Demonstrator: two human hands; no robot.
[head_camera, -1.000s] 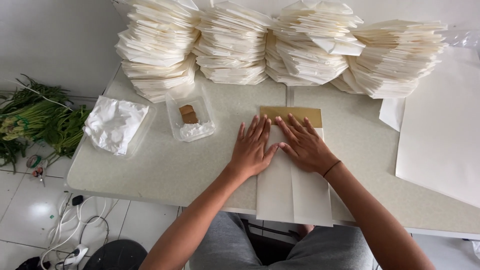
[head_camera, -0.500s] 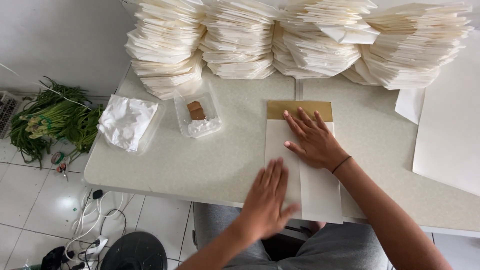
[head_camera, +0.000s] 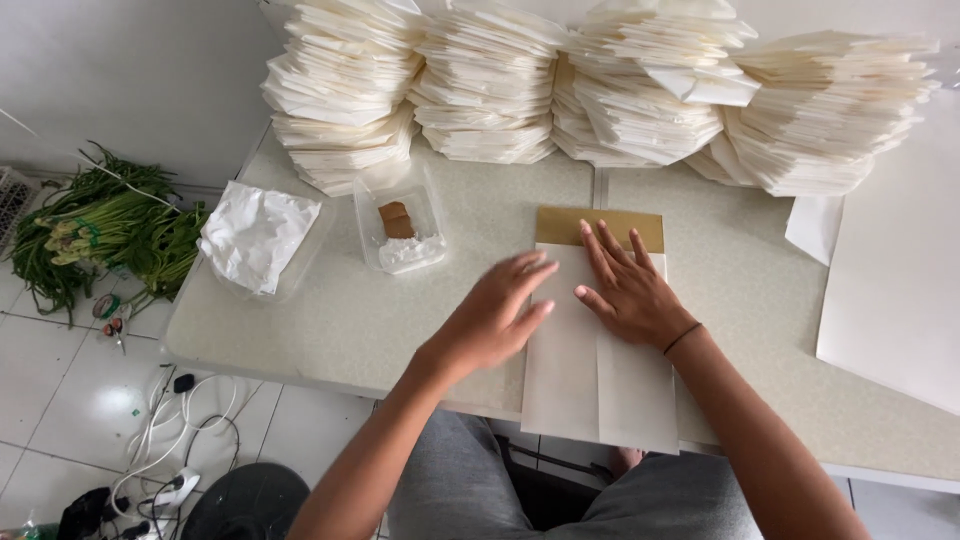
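- Folded white paper sheet: laid flat at the near edge of the speckled table, its lower end overhanging that edge; a lengthwise fold is seen down its middle.
- Left hand: held open and flat, fingers extended, at the sheet's left edge; blurred, so contact with the paper cannot be told; nothing is grasped.
- Right hand: pressed palm-down on the sheet's upper part, fingers spread, nothing gripped; a dark band is worn at the wrist.
- Brown strip: exposed at the sheet's far end, just beyond the right fingertips.
- Clear tub: placed left of the sheet, holding white paste and a brown piece.
- Crumpled white bag: set further left of the tub.
- Stacks of folded paper: piled along the table's far side, beyond the sheet.
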